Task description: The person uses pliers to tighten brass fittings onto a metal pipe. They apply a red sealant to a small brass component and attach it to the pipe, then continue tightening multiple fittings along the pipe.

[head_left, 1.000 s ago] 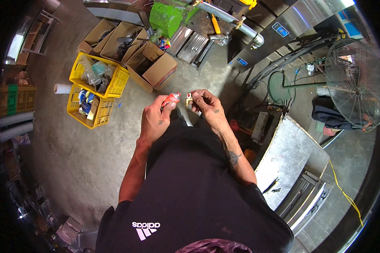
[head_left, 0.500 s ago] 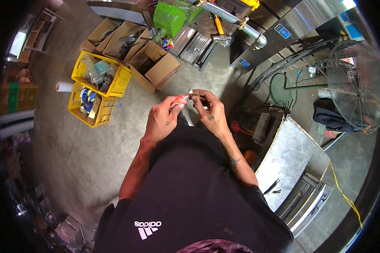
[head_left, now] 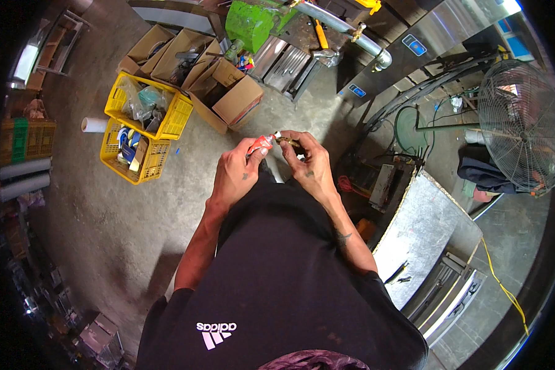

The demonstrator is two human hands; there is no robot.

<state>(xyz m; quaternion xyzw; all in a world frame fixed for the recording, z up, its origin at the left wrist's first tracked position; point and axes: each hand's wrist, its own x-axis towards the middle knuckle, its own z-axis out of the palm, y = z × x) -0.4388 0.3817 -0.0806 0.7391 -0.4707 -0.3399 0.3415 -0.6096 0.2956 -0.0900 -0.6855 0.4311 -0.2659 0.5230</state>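
My left hand is closed around a small red squeeze tube, thumb on its side. The tube's pale nozzle end points right, toward my other hand. In my right hand, thumb and fingers pinch a small brass-coloured fitting, partly hidden by the fingers. A small white piece shows where tube and fitting meet; whether they touch I cannot tell. Both hands are held close together in front of my body, above the floor.
Yellow crates and open cardboard boxes stand ahead on the left. A hammer lies on a metal stand ahead. To the right are a metal sheet-topped table, a large fan and a yellow cable.
The tube has tilted and shifted slightly within my left hand, with the thumb covering more of it. My right hand keeps its pinch on the fitting, nearly in place.
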